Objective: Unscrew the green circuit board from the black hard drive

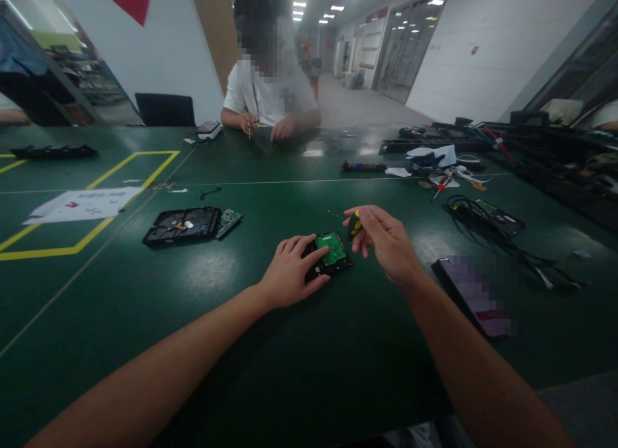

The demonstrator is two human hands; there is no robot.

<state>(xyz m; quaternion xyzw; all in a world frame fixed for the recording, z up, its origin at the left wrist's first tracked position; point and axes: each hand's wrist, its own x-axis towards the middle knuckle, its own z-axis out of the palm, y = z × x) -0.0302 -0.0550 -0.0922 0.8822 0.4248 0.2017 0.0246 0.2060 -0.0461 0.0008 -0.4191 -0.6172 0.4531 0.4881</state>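
A small black hard drive with a green circuit board (332, 253) facing up lies on the green table (299, 371) in front of me. My left hand (288, 273) grips its left side, thumb and fingers curled round the casing. My right hand (383, 241) hovers just right of the drive, fingers pinched round a screwdriver with a black and yellow handle (354, 224), whose tip points down at the board's right edge.
Another opened black drive with a loose green board (189, 224) lies to the left, inside yellow floor-tape lines with papers (84, 203). A phone (476, 295) and black cables (487, 217) lie to the right. Across the table a person in a white shirt (270, 91) works with tools.
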